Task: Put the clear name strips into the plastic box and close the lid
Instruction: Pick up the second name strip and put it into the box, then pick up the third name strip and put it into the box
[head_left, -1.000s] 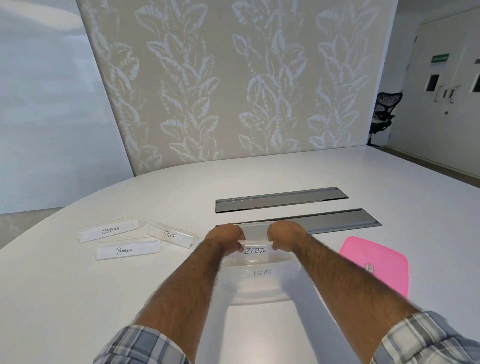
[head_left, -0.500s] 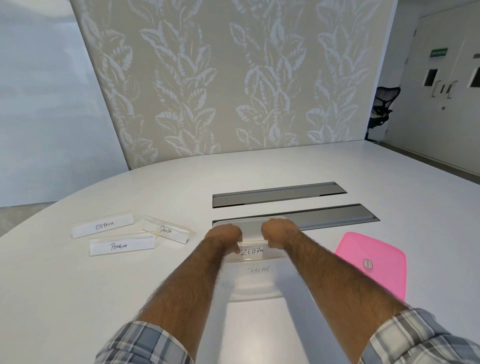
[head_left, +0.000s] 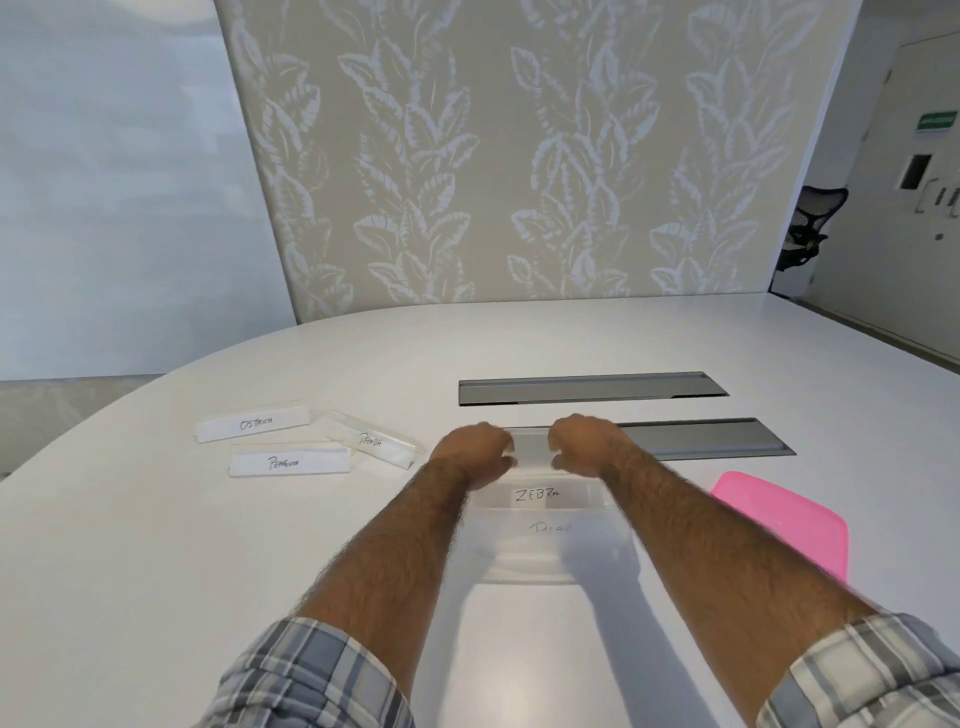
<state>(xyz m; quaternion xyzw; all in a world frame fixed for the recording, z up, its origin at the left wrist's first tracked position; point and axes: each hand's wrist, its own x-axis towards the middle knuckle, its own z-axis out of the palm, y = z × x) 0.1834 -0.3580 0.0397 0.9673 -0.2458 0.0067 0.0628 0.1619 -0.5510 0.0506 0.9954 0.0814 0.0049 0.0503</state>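
1. Step in hand: loading. The zebra strip (head_left: 537, 493) lies in the box (head_left: 524, 571) beside 1 more (label blurred). The ostrich strip (head_left: 254, 423), penguin strip (head_left: 288, 462) and panda strip (head_left: 371, 441) wait on the table (head_left: 156, 571).
2. Next: reach left, likely for the panda strip. The lid (head_left: 779, 519) comes last.
3. The left hand (head_left: 475, 449) and right hand (head_left: 587, 441) hover over the box's far edge, fingers loosely curled, seemingly gripping nothing.
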